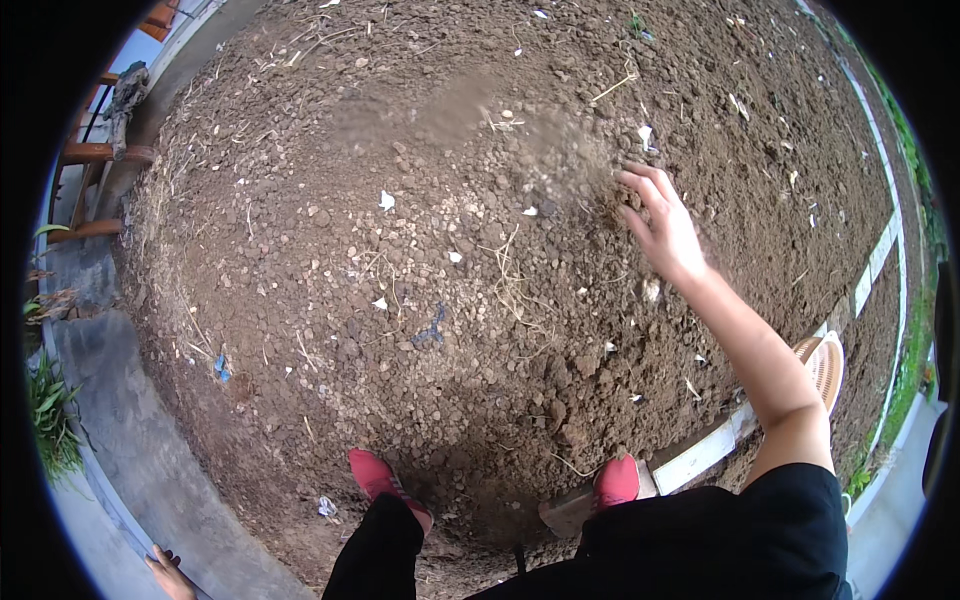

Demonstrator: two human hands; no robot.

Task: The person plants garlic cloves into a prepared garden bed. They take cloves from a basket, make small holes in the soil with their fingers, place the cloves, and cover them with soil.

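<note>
My right hand (660,217) is stretched out above loose brown soil (465,360), its fingers apart and nothing seen in them. Blurred brown patches (454,109) to the left of its fingertips look like loose soil in motion. At the lower left rim, part of my left hand (169,574) shows beside the concrete edging. Its fingers look dark at the tips, and the picture's edge cuts off the rest. White scraps (386,201) and dry stalks (510,285) lie scattered over the clods.
My pink shoes (619,480) stand on the soil and by a pale edging strip (694,461). A tan plastic basket (829,367) sits beyond my right forearm. Concrete paving (112,375), green plants (52,420) and a brown wooden frame (105,154) border the left.
</note>
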